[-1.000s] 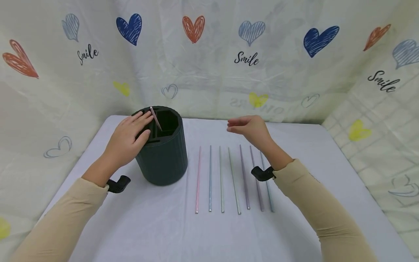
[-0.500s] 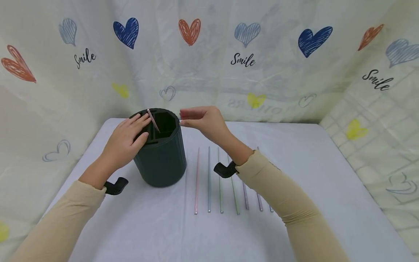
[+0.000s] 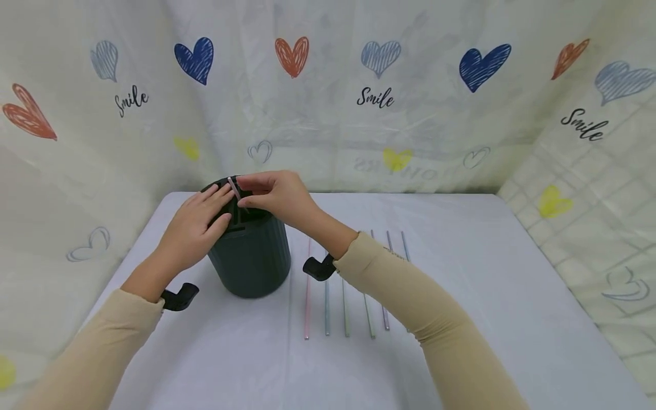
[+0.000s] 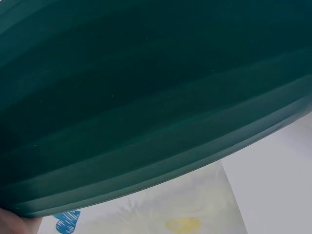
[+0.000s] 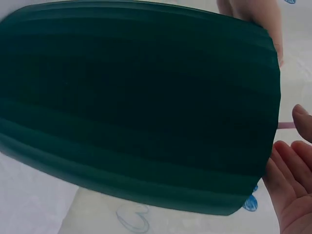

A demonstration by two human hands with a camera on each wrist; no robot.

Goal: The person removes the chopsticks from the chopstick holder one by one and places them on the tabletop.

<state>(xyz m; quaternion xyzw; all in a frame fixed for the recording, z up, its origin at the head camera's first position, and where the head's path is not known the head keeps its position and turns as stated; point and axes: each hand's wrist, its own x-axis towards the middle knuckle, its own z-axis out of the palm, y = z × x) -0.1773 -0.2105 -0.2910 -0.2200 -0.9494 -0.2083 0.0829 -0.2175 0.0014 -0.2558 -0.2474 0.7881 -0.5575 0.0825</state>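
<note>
A dark green ribbed round holder (image 3: 251, 267) with divided compartments stands at the left of the table. My left hand (image 3: 192, 228) rests on its top with the fingers spread over the rim. One thin pinkish stick (image 3: 233, 185) leans upright out of a compartment. Over the opening, my right hand (image 3: 284, 196) reaches in from the right, thumb and fingers parted around that stick. The right wrist view shows a gap between the thumb (image 5: 303, 122) and the stick's shaft (image 5: 285, 125). Green ribbed wall fills most of the left wrist view.
Several thin pastel sticks lie side by side on the white table, among them a pink stick (image 3: 307, 307) and a blue stick (image 3: 327, 310). My right sleeve (image 3: 400, 285) covers parts of them. A curtain (image 3: 328, 125) printed with hearts hangs behind the table.
My right hand has moved left from above the far ends of the sticks to the holder's opening. The left hand stays on the holder, and the leaning stick keeps its place.
</note>
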